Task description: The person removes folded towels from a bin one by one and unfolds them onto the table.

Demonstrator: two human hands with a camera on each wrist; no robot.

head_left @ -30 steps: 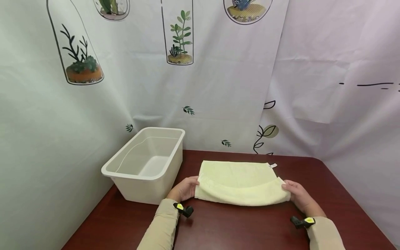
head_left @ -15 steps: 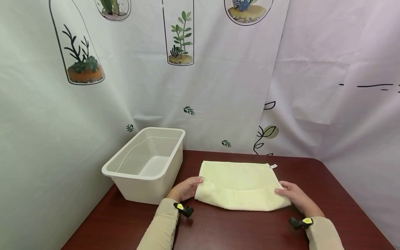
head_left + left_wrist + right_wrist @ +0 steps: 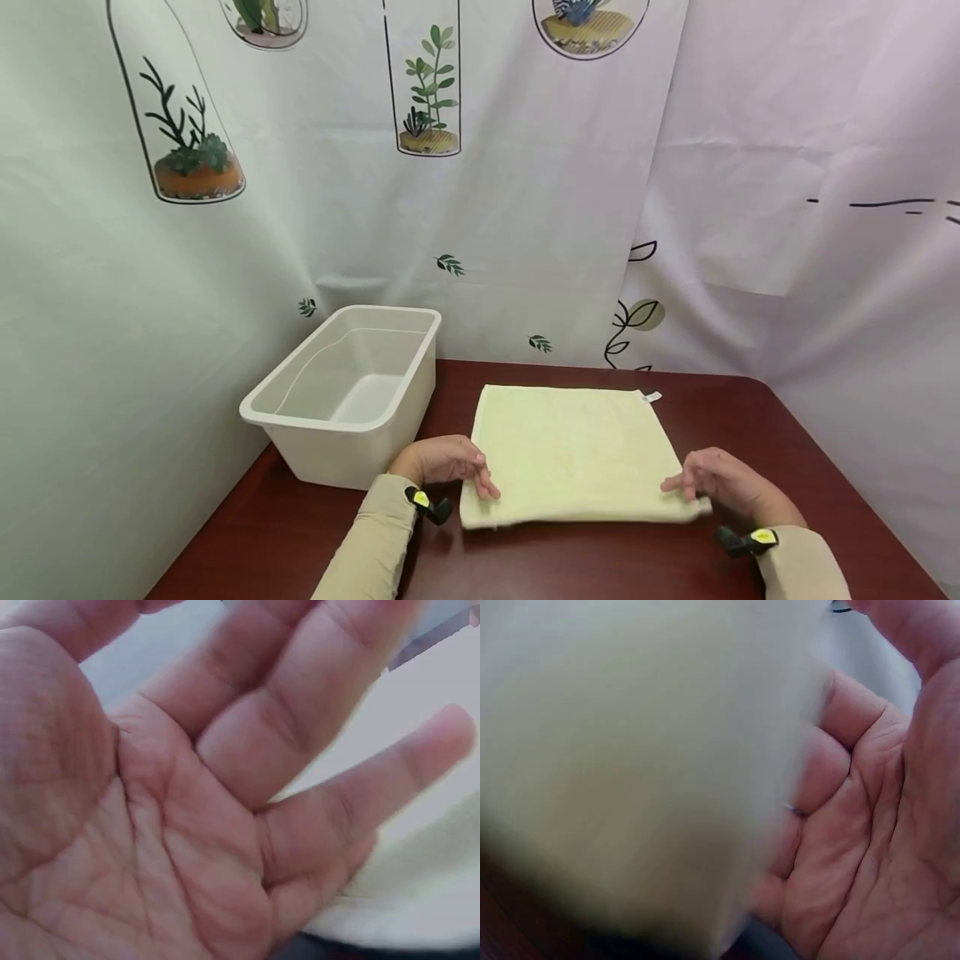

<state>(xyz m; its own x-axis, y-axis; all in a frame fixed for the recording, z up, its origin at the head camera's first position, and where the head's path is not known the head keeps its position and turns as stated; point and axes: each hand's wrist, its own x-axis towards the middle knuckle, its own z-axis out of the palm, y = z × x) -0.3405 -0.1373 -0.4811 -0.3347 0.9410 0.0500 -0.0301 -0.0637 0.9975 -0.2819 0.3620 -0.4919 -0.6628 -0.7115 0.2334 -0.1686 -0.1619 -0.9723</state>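
Note:
A pale yellow towel [image 3: 573, 450] lies spread on the dark red table, its front edge close to the person and its right front corner slightly raised. Over its left front part, the left hand [image 3: 450, 464] hangs with loose fingers. In the left wrist view that hand's palm [image 3: 172, 817] faces the camera, with nothing gripped and the towel [image 3: 442, 855] behind the fingers. The right hand [image 3: 723, 479] is at the right front corner. In the right wrist view the blurred towel [image 3: 630, 750] hides its fingertips, while the thumb [image 3: 922, 630] stands apart from the cloth.
An off-white plastic bin [image 3: 375, 450] stands on the table to the left of the towel, close by the left forearm. A white tag [image 3: 652, 397] sticks out at the towel's far right corner. Behind the table [image 3: 585, 567] hangs a white curtain [image 3: 525, 217] with plant prints.
The towel's front edge, earlier held up and curled by both hands, has come down toward the person and flattened. Both hands have loosened their grip; the right has shifted slightly right.

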